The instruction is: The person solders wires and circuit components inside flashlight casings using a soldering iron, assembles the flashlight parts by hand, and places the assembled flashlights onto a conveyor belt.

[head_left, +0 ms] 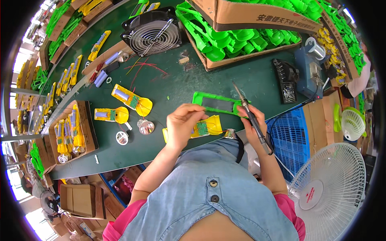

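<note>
My left hand [183,122] pinches the yellow shell [209,126] at the table [241,76] edge — fingers pressed on its green board [202,128]; my right hand [253,120] grips the soldering iron [250,114], fingers wrapped tight.

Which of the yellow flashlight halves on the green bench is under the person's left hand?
The yellow half at the bench's near edge, partly covered by the left hand. The other two lie untouched farther left.

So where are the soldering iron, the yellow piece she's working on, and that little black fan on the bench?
soldering iron [254,120], head view, on its dark handle in the right hand.
yellow piece [212,125], head view, on its rounded yellow end.
black fan [152,34], head view, on its wire grille.
</note>
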`<state>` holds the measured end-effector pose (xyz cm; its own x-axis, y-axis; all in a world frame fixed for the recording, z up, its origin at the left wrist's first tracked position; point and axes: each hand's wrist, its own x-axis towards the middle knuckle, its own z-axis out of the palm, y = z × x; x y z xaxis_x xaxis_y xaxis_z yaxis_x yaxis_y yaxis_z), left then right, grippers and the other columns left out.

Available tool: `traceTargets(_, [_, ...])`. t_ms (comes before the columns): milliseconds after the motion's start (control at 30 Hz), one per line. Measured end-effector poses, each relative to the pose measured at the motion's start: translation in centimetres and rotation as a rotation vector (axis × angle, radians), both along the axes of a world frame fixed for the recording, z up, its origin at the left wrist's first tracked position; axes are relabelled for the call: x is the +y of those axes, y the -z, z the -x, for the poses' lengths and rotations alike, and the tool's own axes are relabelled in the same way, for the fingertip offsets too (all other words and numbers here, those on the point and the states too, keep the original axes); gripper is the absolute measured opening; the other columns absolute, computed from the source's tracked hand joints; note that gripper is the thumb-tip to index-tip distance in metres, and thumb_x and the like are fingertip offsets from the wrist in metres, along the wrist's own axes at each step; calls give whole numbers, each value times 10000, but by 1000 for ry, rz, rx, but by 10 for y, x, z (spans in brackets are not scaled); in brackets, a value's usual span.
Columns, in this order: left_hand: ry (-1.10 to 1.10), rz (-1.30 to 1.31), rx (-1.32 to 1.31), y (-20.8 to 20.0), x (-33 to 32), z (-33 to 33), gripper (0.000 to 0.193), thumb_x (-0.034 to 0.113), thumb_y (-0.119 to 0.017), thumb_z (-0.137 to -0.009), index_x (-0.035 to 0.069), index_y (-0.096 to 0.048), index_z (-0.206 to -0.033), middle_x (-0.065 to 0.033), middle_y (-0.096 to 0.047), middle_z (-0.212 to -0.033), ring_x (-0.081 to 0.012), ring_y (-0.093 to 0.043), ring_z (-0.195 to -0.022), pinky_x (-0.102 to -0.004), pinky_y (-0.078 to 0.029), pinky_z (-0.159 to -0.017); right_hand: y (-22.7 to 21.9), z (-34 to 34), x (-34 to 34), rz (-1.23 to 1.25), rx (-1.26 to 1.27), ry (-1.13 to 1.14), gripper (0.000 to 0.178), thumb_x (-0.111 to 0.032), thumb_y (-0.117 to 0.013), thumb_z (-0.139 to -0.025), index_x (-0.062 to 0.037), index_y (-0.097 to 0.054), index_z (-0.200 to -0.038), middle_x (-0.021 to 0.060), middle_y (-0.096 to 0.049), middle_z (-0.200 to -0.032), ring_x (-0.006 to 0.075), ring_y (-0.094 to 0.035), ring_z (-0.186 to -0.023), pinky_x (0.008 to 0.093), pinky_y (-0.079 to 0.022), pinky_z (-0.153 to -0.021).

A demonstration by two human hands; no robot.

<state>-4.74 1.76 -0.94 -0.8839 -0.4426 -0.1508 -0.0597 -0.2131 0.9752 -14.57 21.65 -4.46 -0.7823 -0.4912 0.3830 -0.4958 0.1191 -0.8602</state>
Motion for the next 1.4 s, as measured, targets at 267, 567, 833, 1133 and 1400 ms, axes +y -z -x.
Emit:
traceTargets(267, [-39, 1249, 54, -8, -35, -14, 86, 66, -658, -659, 81, -641, -742, -29, -595, -754, -231, -540, -688, -333, -383, -671, -22, -1, 0, -153, -43, -271, 428, 4, -669, -686, -43, -463, -1059, 69, -659, -911, 206, -638, -853, 355, -483, -806])
traceTargets(567, [428, 1599, -187, -20, -40, 6, 66, 65, -587, -633, 106, -624, -670, -33, -513, -665, -219, -495, -754, -341, -382, -672, -19, -16, -29, 289, -603, 25, 163, 28, -618, -753, 58, -566, -904, 111, -610, -837, 158, -613, -702, 258, -519, -591])
traceTargets(833, [527, 1653, -283, -22, -34, 14, 99, 58, -556, -633, 103, -633, -677, -56, -528, -700, -225, -498, -786, -331, -393, -678, -17, -3, -43, 197, -840, -14, 135, -32, -592, -792, 38, -560, -904, 81, -597, -738, 121, -591, -596, 220, -463, -502])
traceTargets(1133, [573, 1663, -313, -25, -33, 15, 100, 50, -552, -644, 78, -637, -688, -79, -536, -723, -234, -499, -799, -327, -409, -688, -19, -3, -47, 117, -838, -29, 131, -37, -600, -794, 32, -571, -901, 70, -609, -750, 108, -603, -615, 189, -425, -482])
traceTargets(1400, [601, 1700, -329, -27, -32, 18, 102, 51, -554, -644, 76, -643, -687, -82, -543, -727, -234, -506, -802, -326, -427, -689, -19, -3, -43, 118, -806, -78, 148, -66, -611, -804, 30, -571, -909, 76, -614, -747, 109, -610, -627, 189, -434, -484])
